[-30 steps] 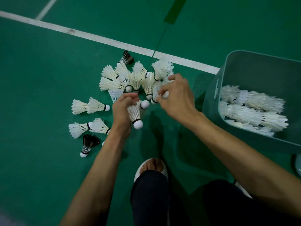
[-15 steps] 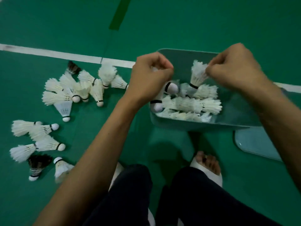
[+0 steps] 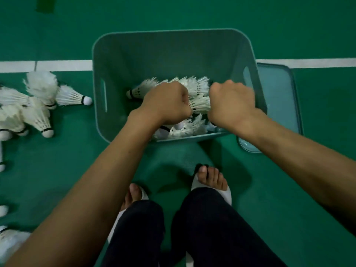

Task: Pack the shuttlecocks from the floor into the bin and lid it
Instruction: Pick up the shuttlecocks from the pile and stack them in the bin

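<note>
White shuttlecocks [image 3: 194,84]: lay heaped inside the bin [image 3: 173,54] with their feathers overlapping. More were packed against its near wall below the wrists. One with a black-banded cork poked out to the left of the left hand [image 3: 165,105].
Held shuttlecock [image 3: 200,104]: sat between the two fists. Its narrow end ran into the left hand's fingers and its feather skirt touched the right hand [image 3: 231,103].
Left hand: hung over the bin's opening with the fingers curled tight. As far as could be seen, they gripped the held shuttlecock by its narrow end.
Right hand: was just beside the left one and also over the bin. Its fingers were curled under, hidden behind the knuckles, so I could not tell whether they gripped anything.
Bin: grey-green plastic and rectangular. It stood upright on the floor [image 3: 57,160], with a slot handle in each side wall.
Lid [image 3: 277,97]: the same colour as the bin. It lay flat on the floor against the bin's right side, partly hidden by the right forearm.
Loose shuttlecocks [image 3: 36,116]: were clustered on the floor left of the bin. The nearest cork lay just beside the bin's left wall, and others were cut off by the picture's left edge.
Floor: a green court surface.
White line [image 3: 63,65]: ran across the floor and passed behind the bin.
Feet [image 3: 211,179]: were in white open-toed slippers [image 3: 227,193] near the bin's near wall, with dark trousers [image 3: 212,228] above them.
</note>
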A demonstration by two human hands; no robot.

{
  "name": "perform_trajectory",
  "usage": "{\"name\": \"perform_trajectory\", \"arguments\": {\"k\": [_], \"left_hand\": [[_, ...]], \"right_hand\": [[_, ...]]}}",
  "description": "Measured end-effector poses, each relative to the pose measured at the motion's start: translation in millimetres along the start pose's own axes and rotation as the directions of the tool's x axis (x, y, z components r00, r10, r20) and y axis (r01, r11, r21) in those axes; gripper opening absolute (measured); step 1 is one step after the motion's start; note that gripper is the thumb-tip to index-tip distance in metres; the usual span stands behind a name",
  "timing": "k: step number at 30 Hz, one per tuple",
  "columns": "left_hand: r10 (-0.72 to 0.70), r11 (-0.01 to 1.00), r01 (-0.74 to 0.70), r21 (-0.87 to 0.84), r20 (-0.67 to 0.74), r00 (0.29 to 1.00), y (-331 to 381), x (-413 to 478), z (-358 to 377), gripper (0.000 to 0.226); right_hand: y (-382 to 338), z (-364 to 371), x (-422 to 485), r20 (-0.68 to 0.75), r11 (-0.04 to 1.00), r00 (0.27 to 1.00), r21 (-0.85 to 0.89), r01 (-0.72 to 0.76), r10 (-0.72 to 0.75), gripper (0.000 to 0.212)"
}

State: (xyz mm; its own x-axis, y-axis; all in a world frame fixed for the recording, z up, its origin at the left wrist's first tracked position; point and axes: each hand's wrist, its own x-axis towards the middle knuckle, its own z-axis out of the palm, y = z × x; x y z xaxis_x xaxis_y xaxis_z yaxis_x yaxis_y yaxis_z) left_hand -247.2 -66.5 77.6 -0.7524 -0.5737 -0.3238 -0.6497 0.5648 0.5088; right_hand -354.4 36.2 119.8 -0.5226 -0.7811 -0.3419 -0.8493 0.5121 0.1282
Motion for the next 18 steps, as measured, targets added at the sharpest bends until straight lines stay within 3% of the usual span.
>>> {"name": "perform_trajectory", "arguments": {"k": [3, 6, 11, 15, 18], "left_hand": [[-0.022, 0.999, 0.022, -0.038, 0.007, 1.000, -8.1, -5.2, -1.3, 0.004], [-0.038, 0.995, 0.038, -0.088, -0.001, 0.999, -15.4, -10.7, -5.2, 0.005], [-0.088, 0.996, 0.086, -0.036, -0.057, 0.994, -20.7, -15.7, -13.1, 0.014], [-0.101, 0.995, 0.100, -0.029, -0.047, 0.994, -21.5, -13.6, -14.9, 0.015], [-0.094, 0.989, 0.091, -0.113, -0.022, 0.995, -20.7, -12.1, -15.6, 0.014]], "right_hand": [[2.7, 10.7, 10.2, 0.132, 0.996, 0.991, 0.082, -0.038, 0.027, 0.013], [5.2, 15.6, 19.0, 0.288, 0.956, 0.956, 0.262, -0.135, 0.056, 0.017], [8.8, 25.1, 32.4, 0.421, 0.792, 0.897, 0.499, -0.352, 0.133, 0.015], [6.9, 33.4, 40.0, 0.488, 0.765, 0.866, 0.514, -0.389, 0.113, 0.012], [3.7, 31.8, 39.9, 0.468, 0.876, 0.880, 0.389, -0.286, 0.080, 0.010]]}}
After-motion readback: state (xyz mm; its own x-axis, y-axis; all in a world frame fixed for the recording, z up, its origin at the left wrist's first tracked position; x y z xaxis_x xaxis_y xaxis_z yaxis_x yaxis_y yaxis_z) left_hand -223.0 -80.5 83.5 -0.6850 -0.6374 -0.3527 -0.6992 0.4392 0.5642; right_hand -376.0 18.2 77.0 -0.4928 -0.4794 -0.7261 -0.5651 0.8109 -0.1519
